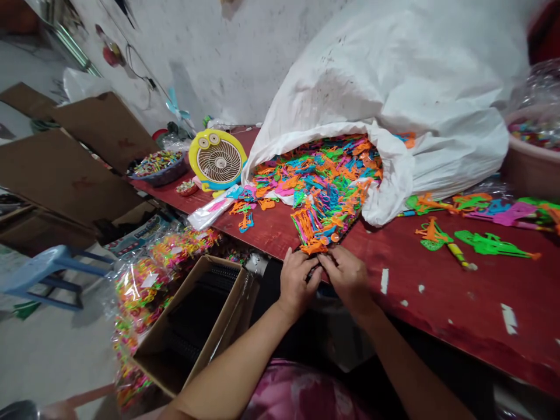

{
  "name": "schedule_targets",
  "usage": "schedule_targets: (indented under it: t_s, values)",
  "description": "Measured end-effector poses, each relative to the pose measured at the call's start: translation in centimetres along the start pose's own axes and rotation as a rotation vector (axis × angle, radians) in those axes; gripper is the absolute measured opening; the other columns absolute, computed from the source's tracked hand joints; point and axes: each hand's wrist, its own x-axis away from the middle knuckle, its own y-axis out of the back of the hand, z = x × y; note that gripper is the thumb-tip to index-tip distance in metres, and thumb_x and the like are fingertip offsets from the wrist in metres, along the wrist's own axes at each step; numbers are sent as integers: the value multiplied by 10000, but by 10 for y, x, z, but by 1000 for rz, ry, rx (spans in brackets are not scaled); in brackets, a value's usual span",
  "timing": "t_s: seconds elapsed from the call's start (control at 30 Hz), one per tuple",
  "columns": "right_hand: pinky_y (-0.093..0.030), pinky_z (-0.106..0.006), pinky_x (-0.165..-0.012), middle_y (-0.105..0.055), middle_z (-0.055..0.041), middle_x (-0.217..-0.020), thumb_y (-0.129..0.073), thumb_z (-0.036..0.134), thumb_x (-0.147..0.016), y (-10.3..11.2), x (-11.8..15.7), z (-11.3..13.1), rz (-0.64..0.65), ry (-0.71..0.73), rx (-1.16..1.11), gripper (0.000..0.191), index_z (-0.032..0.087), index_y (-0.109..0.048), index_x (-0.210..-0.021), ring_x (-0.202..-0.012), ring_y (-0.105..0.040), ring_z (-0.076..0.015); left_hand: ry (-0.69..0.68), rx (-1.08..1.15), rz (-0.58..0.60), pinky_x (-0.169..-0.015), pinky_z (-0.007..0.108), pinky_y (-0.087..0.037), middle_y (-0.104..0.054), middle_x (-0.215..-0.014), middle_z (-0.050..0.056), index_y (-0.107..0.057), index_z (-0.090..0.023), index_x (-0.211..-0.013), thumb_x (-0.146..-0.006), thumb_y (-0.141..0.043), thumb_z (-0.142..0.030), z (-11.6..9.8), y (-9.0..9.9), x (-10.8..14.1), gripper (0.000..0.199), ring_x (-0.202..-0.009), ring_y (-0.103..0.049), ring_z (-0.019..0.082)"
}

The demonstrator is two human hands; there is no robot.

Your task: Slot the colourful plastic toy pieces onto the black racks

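Left hand (297,281) and right hand (345,277), 2 in total, close together, both clamped on 1 bunch of colourful plastic toy pieces (321,224), at 12 o'clock from the hands, on the red table (437,291); at 1 o'clock, 1 white sack (385,76), spilling many more pieces (315,169).

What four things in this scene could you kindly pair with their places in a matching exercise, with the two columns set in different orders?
Column one:
1. Left hand
2. White woven sack
3. Yellow fan
4. Open cardboard box

Column two:
A. Standing on the red table, left of the sack
B. Below the table's near edge, left of the hands
C. Beside the right hand, on orange plastic pieces
D. Lying on the table, spilling coloured plastic pieces

Pairs: 1-C, 2-D, 3-A, 4-B
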Motion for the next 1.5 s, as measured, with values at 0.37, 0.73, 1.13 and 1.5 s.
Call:
schedule_targets:
  t_s: [0.37,0.73,1.13,1.5]
  values:
    - [-440,-288,-681,-655,-52,-774,-500,315,-939,0,0,0,48,-44,-46,234,174,-662,-846,-725,-608,-179,31,-2,51,-1144,512,-346,-699,-1141,57,-715,-235,-1047,-875,-658,-236,-3,5,-4,181,-1101,-625,208]
    - [-449,-302,-710,-669,-64,-782,-498,329,-920,3,-3,6,46,-26,-29,250,175,-669,-823,-748,-611,-189,54,-1,85,-1143,500,-351,-703,-1125,49,-727,-243,-1021,-879,-649,-239,-4,7,-5,162,-1093,-621,207]
    - [-411,-280,-660,-615,-54,-743,-464,323,-949,6,-12,41,61,47,112,266,205,-587,-744,-715,-571,-174,26,-21,96,-1119,524,-376,-701,-1086,81,-718,-208,-1015,-889,-582,-241,-1,3,-6,188,-1083,-617,240]
    - [-525,-273,-523,-710,-60,-767,-630,378,-808,54,12,3,-91,-422,-251,224,161,-672,-852,-568,-633,-158,55,71,42,-1126,505,-366,-694,-1184,62,-710,-227,-1063,-871,-653,-286,7,-2,-1,209,-1147,-612,213]
